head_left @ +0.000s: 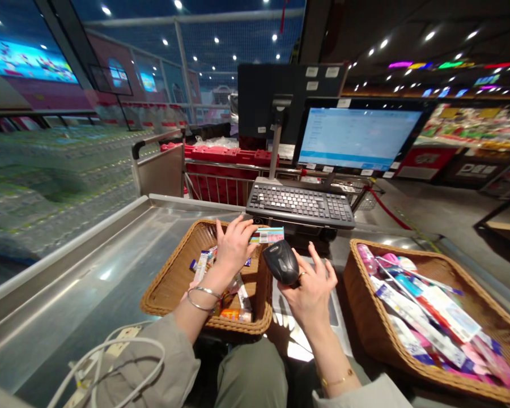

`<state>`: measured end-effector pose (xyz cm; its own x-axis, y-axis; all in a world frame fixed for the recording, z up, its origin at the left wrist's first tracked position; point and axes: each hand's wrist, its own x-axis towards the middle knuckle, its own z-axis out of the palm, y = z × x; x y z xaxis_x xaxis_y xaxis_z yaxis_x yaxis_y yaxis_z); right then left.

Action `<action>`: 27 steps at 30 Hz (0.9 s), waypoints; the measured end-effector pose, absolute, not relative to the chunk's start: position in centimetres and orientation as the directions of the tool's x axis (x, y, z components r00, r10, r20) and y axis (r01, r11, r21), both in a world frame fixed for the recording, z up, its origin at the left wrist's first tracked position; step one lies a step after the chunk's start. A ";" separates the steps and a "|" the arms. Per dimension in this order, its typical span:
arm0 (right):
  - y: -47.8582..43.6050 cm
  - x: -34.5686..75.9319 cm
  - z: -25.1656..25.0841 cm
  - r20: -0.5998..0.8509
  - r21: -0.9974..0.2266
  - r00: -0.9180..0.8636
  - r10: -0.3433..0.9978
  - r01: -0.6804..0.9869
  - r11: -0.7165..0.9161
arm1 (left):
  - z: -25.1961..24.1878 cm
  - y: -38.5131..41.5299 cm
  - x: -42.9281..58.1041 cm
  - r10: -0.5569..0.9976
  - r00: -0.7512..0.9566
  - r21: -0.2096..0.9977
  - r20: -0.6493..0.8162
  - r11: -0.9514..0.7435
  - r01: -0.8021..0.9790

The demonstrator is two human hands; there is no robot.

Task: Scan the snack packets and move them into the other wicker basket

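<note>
My left hand (233, 246) pinches a small flat packet (268, 234) with pink and blue print, held over the right rim of a wicker basket (170, 277). My right hand (312, 286) grips a black handheld barcode scanner (281, 262), its head close under the packet. The left basket holds a few small packaged items (204, 262). A second wicker basket (488, 323) at the right is filled with several long packaged items (425, 317), toothbrush-like packs.
A black keyboard (301, 205) and a lit monitor (357, 137) stand behind the hands on a steel checkout counter (89, 266). White cables (110, 362) lie at the lower left. Red shopping carts (221, 170) are behind the counter; stacked bottled water (46, 181) is at left.
</note>
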<state>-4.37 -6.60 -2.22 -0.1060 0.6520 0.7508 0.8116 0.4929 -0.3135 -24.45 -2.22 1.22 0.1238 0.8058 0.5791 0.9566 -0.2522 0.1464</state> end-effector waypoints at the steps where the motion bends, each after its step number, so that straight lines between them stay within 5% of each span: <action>1: -6.6 -4.4 -2.2 0.753 -0.312 -0.103 0.650 0.814 0.491 | 1.2 -2.2 -24.4 0.803 0.122 0.147 0.583 -0.252 0.957; 27: -6.2 -4.5 -1.8 0.763 -0.280 -0.113 0.637 0.829 0.483 | 1.4 -2.1 -23.9 0.780 0.081 0.188 0.621 -0.248 0.950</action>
<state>-4.53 -6.17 -1.80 -0.1133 0.6366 0.7629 0.8294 0.4833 -0.2802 -23.88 -2.14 1.42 0.0811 0.7796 0.6210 0.9502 -0.2485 0.1879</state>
